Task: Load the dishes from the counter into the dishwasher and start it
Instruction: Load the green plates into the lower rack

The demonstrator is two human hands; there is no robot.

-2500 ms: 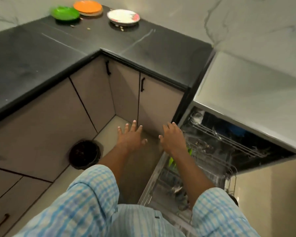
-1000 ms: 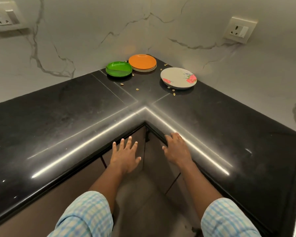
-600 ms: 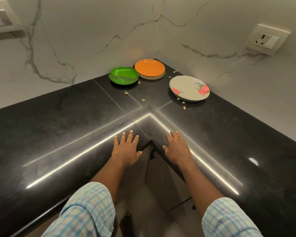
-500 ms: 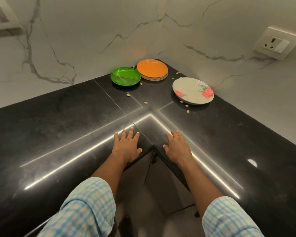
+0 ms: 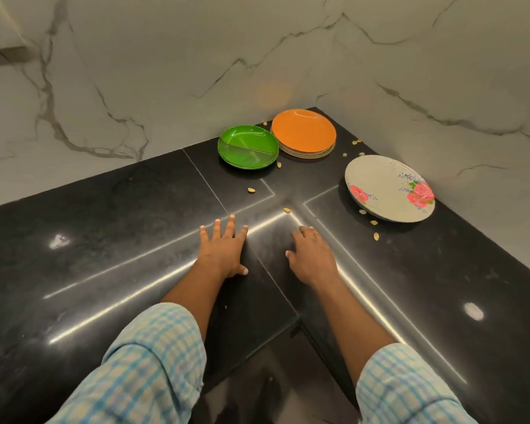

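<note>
A: Left hand, what is it doing?
B: Left hand (image 5: pixel 221 252) is palm down over the black counter (image 5: pixel 104 240), fingers straight and spread, with nothing in it. Cannot tell whether it rests on the stone or floats just above.

A: And the right?
B: Right hand (image 5: pixel 311 258) is just beside the left, palm down, fingers close together and slightly bent, also holding nothing. Same doubt about contact.

A: Where are the dishes?
B: All beyond the fingertips, in the corner against the marble wall (image 5: pixel 166 71). The green plate (image 5: pixel 248 146), a divided one, sits ahead of the left hand and well apart from it. The orange plate (image 5: pixel 303 130) is just right of the green one, topping a small stack (image 5: pixel 306 153), farthest from both hands. The floral plate (image 5: pixel 386 189) lies ahead and to the right of the right hand, apart from it.

A: Anything else?
B: Scattered seeds (image 5: pixel 286 210). One lies just past the right fingertips, the others around the plates. A checked sleeve (image 5: pixel 153 362) sits rolled up on each forearm.
</note>
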